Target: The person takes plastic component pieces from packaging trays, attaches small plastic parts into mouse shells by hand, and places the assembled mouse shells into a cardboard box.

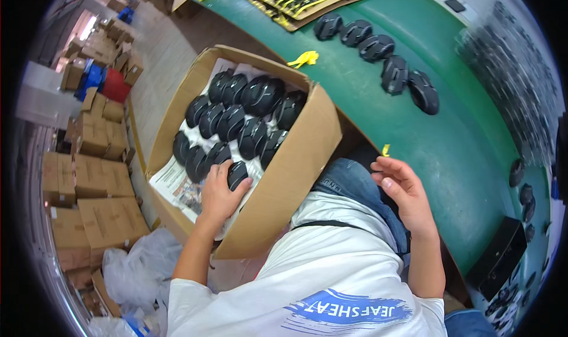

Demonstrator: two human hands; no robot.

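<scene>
My left hand [219,194] reaches into an open cardboard box [305,153] and grips a black computer mouse [238,175] between thumb and fingers. The mouse is low in the box, close above or on printed paper [177,186]; which, I cannot tell. Farther in, several more black mice [231,122] stand in rows on the paper. My right hand [402,189] hovers by the near edge of the green table [438,159]. Its fingers are loosely bent and apart, with nothing in them.
More mice [381,47] line the table's far part, beside a cardboard tray with yellow-and-black strips [302,0]. Yellow scraps [305,59] lie near the table edge. A black box [497,257] sits at right. Stacked cartons [97,177] and clear plastic bags [142,266] stand at left.
</scene>
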